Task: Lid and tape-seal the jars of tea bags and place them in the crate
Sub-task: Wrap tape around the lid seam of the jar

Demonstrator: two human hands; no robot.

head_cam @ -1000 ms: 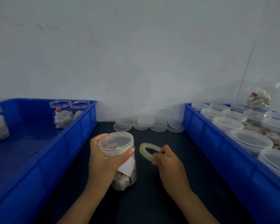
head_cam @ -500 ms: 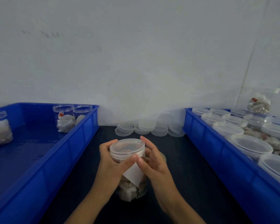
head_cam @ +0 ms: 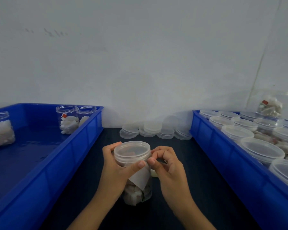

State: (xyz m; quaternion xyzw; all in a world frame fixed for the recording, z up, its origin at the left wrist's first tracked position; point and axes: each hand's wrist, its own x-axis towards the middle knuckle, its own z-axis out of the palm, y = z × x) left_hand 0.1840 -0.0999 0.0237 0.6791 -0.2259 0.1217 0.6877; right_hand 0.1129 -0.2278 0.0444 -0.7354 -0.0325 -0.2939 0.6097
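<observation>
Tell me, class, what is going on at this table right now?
A person is sealing a jar of tea bags on the dark table. The left hand grips the jar just under its lid, which is already on. The right hand pinches at the lid's rim, apparently laying tape; the tape roll peeks out behind it. Blue crates stand on both sides, and spare lids are stacked by the wall.

The jar (head_cam: 136,185) is being seen as clear, smooth plastic with a translucent, glossy lid (head_cam: 132,149) and a matt paper label (head_cam: 140,177); the crates (head_cam: 83,141) are being shown in glossy blue plastic, the surface (head_cam: 198,188) as dark and matt
</observation>
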